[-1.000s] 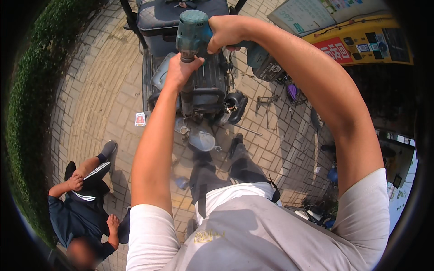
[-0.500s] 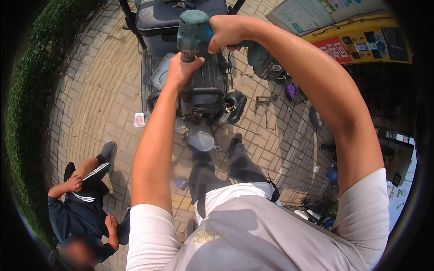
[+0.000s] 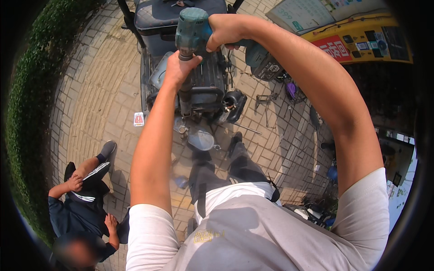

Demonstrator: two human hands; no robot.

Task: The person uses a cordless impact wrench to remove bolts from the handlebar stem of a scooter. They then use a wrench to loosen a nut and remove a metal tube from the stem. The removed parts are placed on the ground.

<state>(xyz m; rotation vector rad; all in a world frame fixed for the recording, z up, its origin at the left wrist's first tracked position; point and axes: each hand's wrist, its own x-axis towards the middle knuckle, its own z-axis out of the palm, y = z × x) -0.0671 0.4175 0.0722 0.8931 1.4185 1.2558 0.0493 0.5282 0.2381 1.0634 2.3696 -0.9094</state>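
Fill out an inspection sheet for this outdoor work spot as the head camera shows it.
Surface: tan brick paving, sunlit.
Job's things: teal cordless power driver pointing down over a black engine block on a small vehicle with a dark padded seat.
Clutter: round silver metal cover, loose hand tools and a small red-and-white packet on the bricks.
Grippers: right hand grips the driver's handle; left hand wraps its nose and shaft.
Cables: nothing seen.
Surroundings: green hedge on the left, a seated person in dark clothes lower left, a yellow booth upper right.
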